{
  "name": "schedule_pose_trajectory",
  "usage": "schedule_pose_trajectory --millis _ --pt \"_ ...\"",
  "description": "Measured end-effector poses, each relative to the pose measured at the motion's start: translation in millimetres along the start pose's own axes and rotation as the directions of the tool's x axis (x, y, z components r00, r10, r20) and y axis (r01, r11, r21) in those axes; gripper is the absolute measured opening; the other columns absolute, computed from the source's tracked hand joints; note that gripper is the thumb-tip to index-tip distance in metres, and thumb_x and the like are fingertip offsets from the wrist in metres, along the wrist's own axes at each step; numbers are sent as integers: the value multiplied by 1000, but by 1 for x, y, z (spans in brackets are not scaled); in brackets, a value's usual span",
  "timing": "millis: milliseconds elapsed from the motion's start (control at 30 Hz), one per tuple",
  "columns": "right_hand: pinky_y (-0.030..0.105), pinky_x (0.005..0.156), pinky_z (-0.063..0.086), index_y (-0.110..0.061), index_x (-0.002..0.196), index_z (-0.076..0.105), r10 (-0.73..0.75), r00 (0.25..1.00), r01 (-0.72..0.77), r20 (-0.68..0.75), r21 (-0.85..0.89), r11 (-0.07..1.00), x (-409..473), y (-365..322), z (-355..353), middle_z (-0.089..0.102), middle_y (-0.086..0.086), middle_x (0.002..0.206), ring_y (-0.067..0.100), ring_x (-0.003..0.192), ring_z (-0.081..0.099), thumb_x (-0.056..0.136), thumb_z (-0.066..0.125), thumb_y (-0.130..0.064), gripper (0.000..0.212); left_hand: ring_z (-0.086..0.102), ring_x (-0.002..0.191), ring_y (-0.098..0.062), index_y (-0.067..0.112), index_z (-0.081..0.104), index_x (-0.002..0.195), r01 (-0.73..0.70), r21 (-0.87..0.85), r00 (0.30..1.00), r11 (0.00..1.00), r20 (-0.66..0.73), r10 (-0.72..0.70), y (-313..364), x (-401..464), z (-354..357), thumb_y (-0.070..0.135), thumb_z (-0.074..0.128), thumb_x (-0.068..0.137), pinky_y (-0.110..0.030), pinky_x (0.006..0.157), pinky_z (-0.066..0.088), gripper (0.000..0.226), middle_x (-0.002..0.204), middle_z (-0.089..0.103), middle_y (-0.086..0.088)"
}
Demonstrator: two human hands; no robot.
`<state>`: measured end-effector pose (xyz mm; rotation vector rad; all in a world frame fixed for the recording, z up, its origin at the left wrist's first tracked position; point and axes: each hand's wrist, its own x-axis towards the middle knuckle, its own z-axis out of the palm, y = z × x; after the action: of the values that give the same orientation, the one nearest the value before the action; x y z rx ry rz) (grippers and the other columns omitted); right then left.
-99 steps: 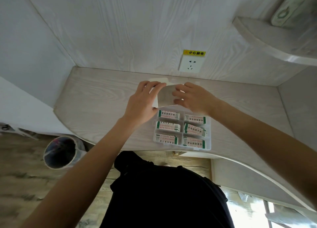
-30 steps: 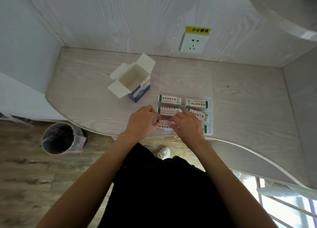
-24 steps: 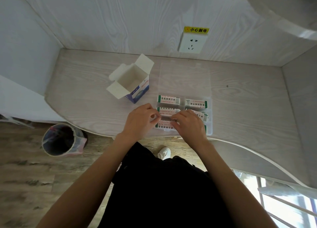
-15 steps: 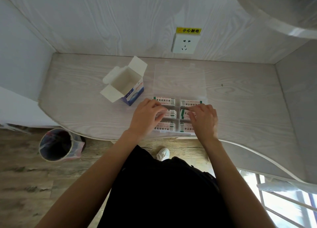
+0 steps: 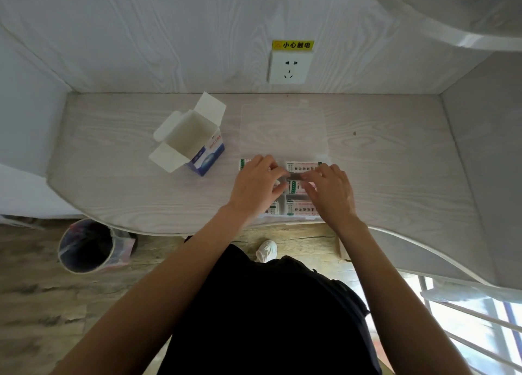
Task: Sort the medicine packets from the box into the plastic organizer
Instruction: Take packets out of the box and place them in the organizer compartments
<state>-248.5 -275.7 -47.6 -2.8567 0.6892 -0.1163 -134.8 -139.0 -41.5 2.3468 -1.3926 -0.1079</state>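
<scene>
Desk [image 5: 113, 188]: box [image 5: 195, 143] stands open, looks empty. Organizer [image 5: 284, 131], lid back, holds packets [image 5: 303, 167] in compartments. Step: seating last packet. Left hand [image 5: 255, 187] & right hand [image 5: 330, 191] fingers curled over middle row; grip can't be confirmed. Next: press flat, close lid.

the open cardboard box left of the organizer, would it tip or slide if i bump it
Probably both. The cardboard box stands open with nothing visible inside, so it is likely light and would slide on the smooth desk. Its raised flaps are thin card, so they would likely bend, and a knock up there might tip it.
</scene>
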Motion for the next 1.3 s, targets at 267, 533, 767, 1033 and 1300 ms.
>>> schedule_pose_trajectory --millis 267,533,767,1033,1300 --pt "35 69 41 -23 97 73 -43 999 44 -18 46 998 0 2 -4 59 8 86 27 81 54 81 70 -19 17 49 97 -15 23 63 114 9 43 989 999 145 -15 15 18 10 46 52 90 -25 83 38 35 103 56 0" --pt "36 74 40 -9 94 72 40 999 -40 7 3 999 1 13 -6 58 10 88 26 84 53 87 60 -18 17 47 98 -13 23 60 120 27 96 968 995 248 -50 13 21 9 42 51 91 -22 83 32 36 104 56 2" --pt "34 84 37 -11 107 66 41 992 -39 121 -18 999 1 17 -8 55 9 102 23 97 49 92 50 -26 26 46 98 -14 21 60 119 33 117 959 993 275 -64 18 24 10 46 48 91 -26 86 36 39 103 55 1" --pt "33 83 36 -17 112 66 42 990 -42 132 -5 999 -3 19 -7 54 8 100 23 95 48 92 51 -28 27 47 98 -16 20 62 115 5 170 952 985 302 -56 17 24 12 46 44 93 -29 88 37 39 102 55 0" --pt "31 84 35 -16 111 67 60 989 -58 134 -18 998 -4 24 -5 53 6 103 21 97 46 95 45 -29 30 47 99 -17 19 62 116 -7 182 946 983 319 -53 18 26 12 47 44 93 -30 91 38 40 103 55 0"
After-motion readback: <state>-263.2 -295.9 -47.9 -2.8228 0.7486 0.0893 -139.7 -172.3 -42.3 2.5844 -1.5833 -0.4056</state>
